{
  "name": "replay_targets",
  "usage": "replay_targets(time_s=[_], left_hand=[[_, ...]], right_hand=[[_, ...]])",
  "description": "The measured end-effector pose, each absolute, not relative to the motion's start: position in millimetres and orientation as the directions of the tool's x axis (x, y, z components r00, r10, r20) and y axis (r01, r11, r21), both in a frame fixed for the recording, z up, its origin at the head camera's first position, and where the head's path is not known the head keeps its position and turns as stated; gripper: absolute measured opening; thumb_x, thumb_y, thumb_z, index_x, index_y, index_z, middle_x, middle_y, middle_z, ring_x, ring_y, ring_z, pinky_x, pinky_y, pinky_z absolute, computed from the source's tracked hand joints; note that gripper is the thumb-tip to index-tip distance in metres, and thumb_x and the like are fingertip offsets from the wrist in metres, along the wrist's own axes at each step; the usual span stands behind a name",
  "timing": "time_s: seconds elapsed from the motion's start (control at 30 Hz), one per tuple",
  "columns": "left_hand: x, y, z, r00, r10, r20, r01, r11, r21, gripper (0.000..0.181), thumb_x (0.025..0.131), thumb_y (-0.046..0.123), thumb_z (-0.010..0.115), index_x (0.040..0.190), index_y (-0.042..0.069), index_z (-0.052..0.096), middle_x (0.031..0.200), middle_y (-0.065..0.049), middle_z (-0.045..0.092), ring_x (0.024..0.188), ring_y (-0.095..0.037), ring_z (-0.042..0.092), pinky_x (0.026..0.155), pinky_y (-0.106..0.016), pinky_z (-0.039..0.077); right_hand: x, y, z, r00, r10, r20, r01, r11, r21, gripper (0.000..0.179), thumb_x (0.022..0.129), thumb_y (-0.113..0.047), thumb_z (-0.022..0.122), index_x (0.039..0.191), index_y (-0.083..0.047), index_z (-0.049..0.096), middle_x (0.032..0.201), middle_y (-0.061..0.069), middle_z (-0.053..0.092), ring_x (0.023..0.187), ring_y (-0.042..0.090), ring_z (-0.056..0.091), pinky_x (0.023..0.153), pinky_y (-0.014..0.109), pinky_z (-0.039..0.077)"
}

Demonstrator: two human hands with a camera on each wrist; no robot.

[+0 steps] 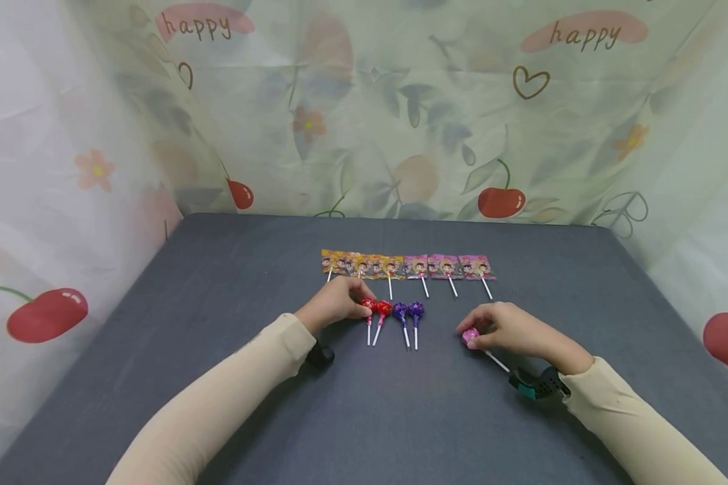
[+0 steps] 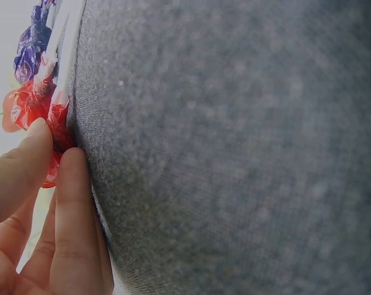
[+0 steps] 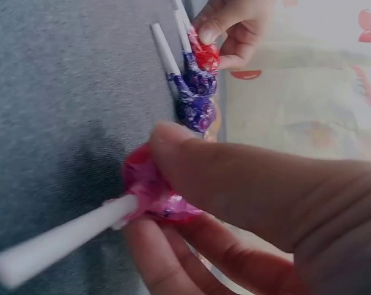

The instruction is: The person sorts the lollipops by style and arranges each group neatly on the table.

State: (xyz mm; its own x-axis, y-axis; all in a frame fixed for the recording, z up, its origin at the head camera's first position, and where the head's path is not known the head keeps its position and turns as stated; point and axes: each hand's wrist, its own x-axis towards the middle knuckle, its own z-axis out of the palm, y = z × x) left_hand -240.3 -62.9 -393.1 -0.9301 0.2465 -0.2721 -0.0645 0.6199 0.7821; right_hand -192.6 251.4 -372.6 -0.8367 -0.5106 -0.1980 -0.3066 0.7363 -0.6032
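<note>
My left hand (image 1: 338, 301) pinches the leftmost red-wrapped lollipop (image 2: 60, 126) by its head, between thumb and fingertip, low at the dark tabletop. Right beside it lies a second red lollipop (image 1: 383, 308). Two purple lollipops (image 1: 416, 310) follow to the right, all with white sticks pointing toward me. Farther right, my right hand (image 1: 509, 328) holds a pink lollipop (image 3: 154, 187) by its head, the thumb over it and fingers beneath. Its white stick (image 3: 62, 243) points back toward the wrist.
Behind the round lollipops runs a row of flat packets with sticks: yellow-orange ones (image 1: 364, 265) at left, pink ones (image 1: 445, 267) at right. A dark grey cloth covers the table (image 1: 364, 417). Printed curtains (image 1: 370, 135) hang behind and at both sides.
</note>
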Motion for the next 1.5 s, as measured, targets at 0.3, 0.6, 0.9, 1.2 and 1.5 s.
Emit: replay_targets(time_s=[0.3, 0.6, 0.9, 1.2, 1.5], left_hand=[[-239.1, -62.5, -393.1, -0.929, 0.246, -0.277, -0.071, 0.616, 0.785, 0.017, 0.081, 0.005, 0.077, 0.097, 0.012, 0.072, 0.099, -0.005, 0.067, 0.084, -0.017, 0.057, 0.066, -0.024, 0.048], [-239.3, -62.5, -392.4, -0.929, 0.252, -0.271, -0.057, 0.627, 0.777, 0.018, 0.081, 0.006, 0.077, 0.097, 0.011, 0.072, 0.098, -0.005, 0.067, 0.085, -0.017, 0.057, 0.066, -0.025, 0.048], [-239.2, -62.5, -391.3, -0.927, 0.250, -0.279, -0.063, 0.630, 0.774, 0.017, 0.081, 0.006, 0.077, 0.097, 0.012, 0.071, 0.099, -0.005, 0.066, 0.084, -0.017, 0.056, 0.066, -0.025, 0.048], [-239.5, -62.7, -390.3, -0.927, 0.255, -0.276, -0.056, 0.633, 0.772, 0.017, 0.082, 0.007, 0.077, 0.098, 0.011, 0.071, 0.099, -0.005, 0.066, 0.085, -0.017, 0.056, 0.067, -0.025, 0.048], [-239.4, -63.5, -390.6, -0.926, 0.260, -0.275, -0.056, 0.625, 0.779, 0.018, 0.081, 0.007, 0.077, 0.098, 0.011, 0.071, 0.099, -0.005, 0.067, 0.086, -0.018, 0.056, 0.069, -0.026, 0.049]], right_hand=[[-199.2, 240.3, -364.5, -0.922, -0.372, -0.104, -0.212, 0.713, -0.668, 0.030, 0.087, -0.021, 0.073, 0.113, -0.006, 0.069, 0.098, 0.002, 0.071, 0.088, 0.015, 0.066, 0.074, 0.031, 0.052], [-207.3, 222.6, -366.5, -0.965, -0.263, -0.004, -0.184, 0.685, -0.705, 0.031, 0.085, -0.029, 0.075, 0.110, -0.011, 0.069, 0.108, 0.008, 0.069, 0.101, 0.025, 0.066, 0.082, 0.043, 0.052], [-217.1, 204.9, -379.2, -0.972, -0.236, 0.006, -0.169, 0.680, -0.713, 0.029, 0.084, -0.022, 0.077, 0.108, -0.008, 0.069, 0.108, 0.011, 0.069, 0.100, 0.028, 0.066, 0.084, 0.045, 0.051], [-223.3, 197.3, -394.1, -0.963, -0.269, -0.011, -0.190, 0.710, -0.678, 0.025, 0.082, -0.021, 0.078, 0.102, -0.008, 0.071, 0.098, 0.008, 0.071, 0.091, 0.021, 0.066, 0.078, 0.038, 0.052], [-225.1, 194.6, -399.1, -0.961, -0.273, -0.035, -0.184, 0.733, -0.655, 0.024, 0.083, -0.022, 0.077, 0.102, -0.009, 0.071, 0.096, 0.005, 0.071, 0.088, 0.016, 0.066, 0.076, 0.036, 0.052]])
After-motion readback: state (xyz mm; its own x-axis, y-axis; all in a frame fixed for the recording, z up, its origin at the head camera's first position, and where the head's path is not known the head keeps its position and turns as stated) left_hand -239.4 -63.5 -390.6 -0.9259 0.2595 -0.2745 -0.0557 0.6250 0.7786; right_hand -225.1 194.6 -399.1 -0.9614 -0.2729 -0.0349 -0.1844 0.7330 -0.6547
